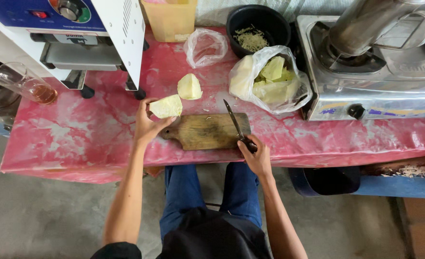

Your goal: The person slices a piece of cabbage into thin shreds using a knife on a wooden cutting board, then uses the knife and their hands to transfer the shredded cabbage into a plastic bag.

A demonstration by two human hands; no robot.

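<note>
Over the wooden cutting board, the left hand clasps a cabbage wedge while the right hand grips a knife by its handle.

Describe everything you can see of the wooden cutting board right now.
The cutting board is a worn, brown wooden slab, rectangular with a short handle on its left end. It lies flat on the pink tablecloth near the front edge. Its top is bare apart from a few pale scraps. The knife, gripped by the right hand, crosses its right end, blade pointing away. The left hand, holding a cabbage wedge, is by the handle.
</note>
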